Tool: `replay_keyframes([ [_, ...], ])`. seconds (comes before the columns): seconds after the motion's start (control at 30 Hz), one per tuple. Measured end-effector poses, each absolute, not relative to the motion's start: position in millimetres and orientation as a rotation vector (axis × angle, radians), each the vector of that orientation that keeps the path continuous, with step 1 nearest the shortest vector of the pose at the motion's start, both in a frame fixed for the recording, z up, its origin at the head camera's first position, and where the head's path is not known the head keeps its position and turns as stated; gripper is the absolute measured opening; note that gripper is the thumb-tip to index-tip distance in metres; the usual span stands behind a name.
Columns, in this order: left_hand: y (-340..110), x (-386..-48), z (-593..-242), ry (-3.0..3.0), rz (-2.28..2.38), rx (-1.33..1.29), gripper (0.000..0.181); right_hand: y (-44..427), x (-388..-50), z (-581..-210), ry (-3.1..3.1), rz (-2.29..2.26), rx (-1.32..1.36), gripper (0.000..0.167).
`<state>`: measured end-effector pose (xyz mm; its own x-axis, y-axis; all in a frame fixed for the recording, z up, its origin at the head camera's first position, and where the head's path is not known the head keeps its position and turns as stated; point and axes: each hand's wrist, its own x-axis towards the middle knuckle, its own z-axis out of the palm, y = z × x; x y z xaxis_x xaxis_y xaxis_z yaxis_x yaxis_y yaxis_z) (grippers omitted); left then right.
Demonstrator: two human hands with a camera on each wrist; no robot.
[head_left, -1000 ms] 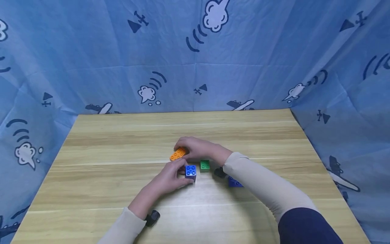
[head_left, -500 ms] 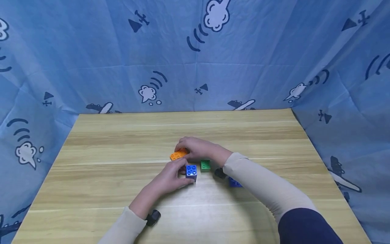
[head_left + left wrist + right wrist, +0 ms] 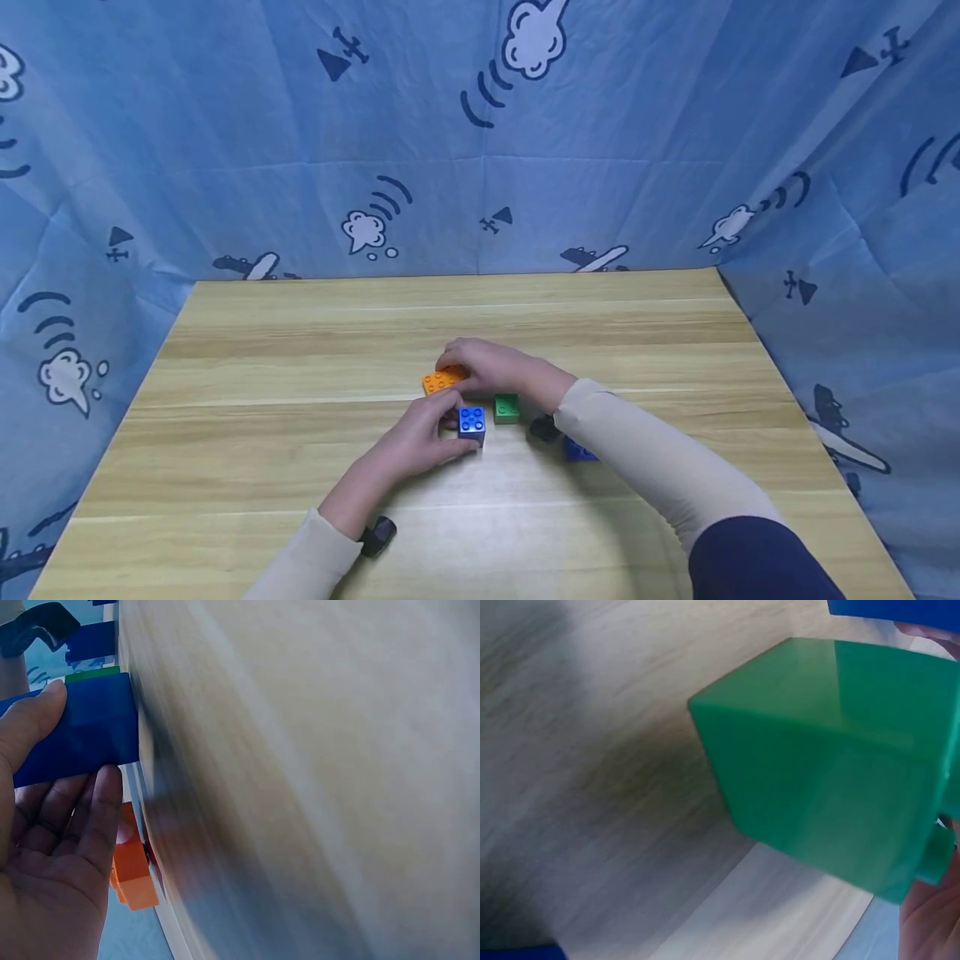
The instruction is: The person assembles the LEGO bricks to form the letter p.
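Observation:
My left hand [image 3: 411, 437] holds a tall blue toy brick [image 3: 471, 424] upright on the table, its thumb on the near side. In the left wrist view the same blue brick [image 3: 86, 724] sits between thumb and fingers. Beyond it, my right hand [image 3: 491, 364] grips an orange studded brick [image 3: 441, 381] by its right end; the fingertips are partly hidden behind the brick. A green brick [image 3: 507, 409] stands just right of the blue one, below the right wrist, and fills much of the right wrist view [image 3: 825, 765]. No hand touches it.
Another blue brick [image 3: 578, 450] lies on the wooden table [image 3: 300, 358] to the right, partly hidden under the right forearm. Black wrist cameras [image 3: 377, 536] sit below both wrists. A blue printed curtain [image 3: 420, 125] hangs behind and beside the table.
The orange brick has turned to lie more nearly sideways and shifted slightly right along with my right hand. My left hand and its blue brick stay practically still.

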<state>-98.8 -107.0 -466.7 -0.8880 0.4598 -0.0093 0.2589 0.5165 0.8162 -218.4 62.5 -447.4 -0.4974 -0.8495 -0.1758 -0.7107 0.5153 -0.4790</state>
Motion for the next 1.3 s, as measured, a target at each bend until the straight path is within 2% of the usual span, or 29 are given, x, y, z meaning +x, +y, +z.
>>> replay_keyframes([
  [0.5,-106,-99,-469,2.536,1.314,0.637,0.032,98,-211,-440,2.433,-0.741,-1.127,0.040],
  [1.3,-107,-100,-470,2.521,1.330,0.634,0.033,139,-176,-413,2.500,-0.961,-1.151,0.036],
])
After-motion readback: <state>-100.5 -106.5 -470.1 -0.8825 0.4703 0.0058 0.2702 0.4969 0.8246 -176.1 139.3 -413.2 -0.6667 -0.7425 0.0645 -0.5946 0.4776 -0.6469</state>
